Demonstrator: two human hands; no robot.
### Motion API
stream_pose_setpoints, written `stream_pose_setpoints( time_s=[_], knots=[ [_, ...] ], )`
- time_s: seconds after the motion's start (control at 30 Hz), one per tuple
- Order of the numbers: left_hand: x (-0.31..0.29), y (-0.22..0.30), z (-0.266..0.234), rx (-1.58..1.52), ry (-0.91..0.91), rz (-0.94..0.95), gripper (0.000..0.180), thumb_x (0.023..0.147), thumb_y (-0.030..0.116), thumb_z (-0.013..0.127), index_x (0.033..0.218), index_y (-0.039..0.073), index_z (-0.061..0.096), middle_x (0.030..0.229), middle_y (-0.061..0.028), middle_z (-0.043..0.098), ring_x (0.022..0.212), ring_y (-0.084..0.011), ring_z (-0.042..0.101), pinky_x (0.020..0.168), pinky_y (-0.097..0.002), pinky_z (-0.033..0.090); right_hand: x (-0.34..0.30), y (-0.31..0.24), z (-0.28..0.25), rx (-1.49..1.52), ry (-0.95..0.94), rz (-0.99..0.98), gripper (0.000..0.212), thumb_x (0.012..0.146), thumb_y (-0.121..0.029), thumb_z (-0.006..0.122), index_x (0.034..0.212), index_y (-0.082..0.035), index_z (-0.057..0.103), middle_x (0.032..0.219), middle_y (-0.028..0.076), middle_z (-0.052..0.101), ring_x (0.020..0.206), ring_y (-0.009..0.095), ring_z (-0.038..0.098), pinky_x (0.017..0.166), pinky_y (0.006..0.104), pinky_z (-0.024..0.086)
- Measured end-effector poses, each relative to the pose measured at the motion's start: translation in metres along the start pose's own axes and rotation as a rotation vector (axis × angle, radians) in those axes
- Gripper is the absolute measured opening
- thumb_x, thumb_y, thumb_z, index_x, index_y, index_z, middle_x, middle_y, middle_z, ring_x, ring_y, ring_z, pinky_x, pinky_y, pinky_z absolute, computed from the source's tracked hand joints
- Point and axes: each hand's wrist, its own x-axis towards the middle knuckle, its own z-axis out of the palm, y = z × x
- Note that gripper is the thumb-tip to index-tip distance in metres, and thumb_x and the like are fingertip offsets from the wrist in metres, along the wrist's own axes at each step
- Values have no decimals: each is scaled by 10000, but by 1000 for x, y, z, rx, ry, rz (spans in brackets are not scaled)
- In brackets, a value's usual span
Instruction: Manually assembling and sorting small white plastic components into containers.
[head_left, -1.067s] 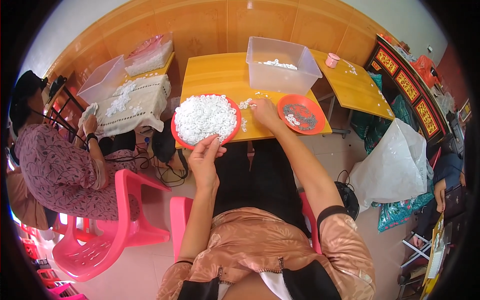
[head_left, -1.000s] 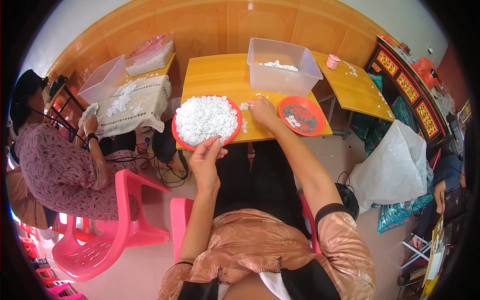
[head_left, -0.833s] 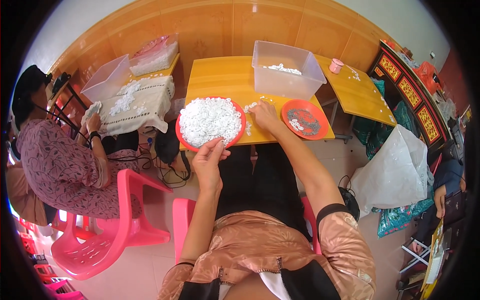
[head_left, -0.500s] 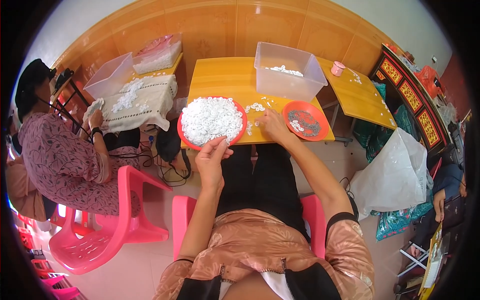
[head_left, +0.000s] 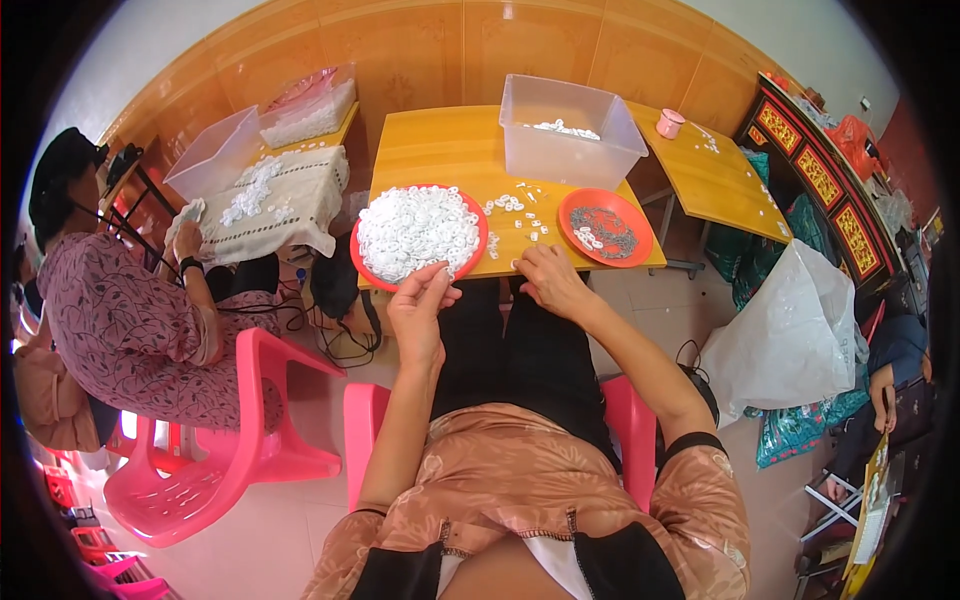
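Observation:
My left hand (head_left: 420, 300) is closed in a pinch at the front rim of a red plate (head_left: 362, 272). That plate is heaped with small white oval plastic pieces (head_left: 418, 232); whatever the pinching fingers hold is too small to name. At the table's front edge, my right hand (head_left: 553, 282) has its fingers bent together, their tips beside a few loose white pieces (head_left: 512, 203). What it grips, if anything, is hidden. To its right sits an orange-red plate (head_left: 640, 215) with small grey metal bits (head_left: 605, 228) and several white pieces.
On the yellow table (head_left: 430, 140) stands a clear plastic bin (head_left: 572, 160) with white pieces inside. A pink cup (head_left: 670, 123) is on the side table. At left a person (head_left: 140, 310) sits at a cloth-covered table; a white sack (head_left: 785, 335) leans at right.
My right hand has drawn back from the loose pieces beside the orange-red plate to the table's front edge. My left hand stays by the heaped plate. The view has shifted slightly.

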Motion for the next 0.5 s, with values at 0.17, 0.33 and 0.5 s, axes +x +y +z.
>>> stream_pose_setpoints(
  time_s=[0.17, 0.33, 0.5],
  knots=[
    [-2, -4, 2, 3, -16, -25, 152, 837, 58, 607, 974, -2, 640, 743, -26, 622, 648, -77, 585, 589, -183, 436, -8, 9, 16, -1, 141, 11, 72, 747, -119, 599, 739, -70, 547, 727, 67, 472, 724, 231, 491, 663, 350, 355],
    [0, -8, 0, 3, -42, -29, 158, 835, 59, 610, 980, 3, 639, 769, -28, 628, 647, -77, 586, 586, -181, 432, -1, 8, 20, -19, 191, 32, 77, 757, -100, 576, 706, -71, 526, 698, 64, 467, 694, 231, 497, 651, 352, 354],
    [-1, -9, 2, 0, -47, -54, 163, 835, 64, 613, 984, 4, 638, 779, -31, 633, 647, -79, 586, 585, -180, 431, 6, 10, 20, 30, 142, 64, 83, 758, -115, 592, 734, -70, 527, 736, 75, 504, 734, 242, 520, 679, 360, 364]
  ],
)
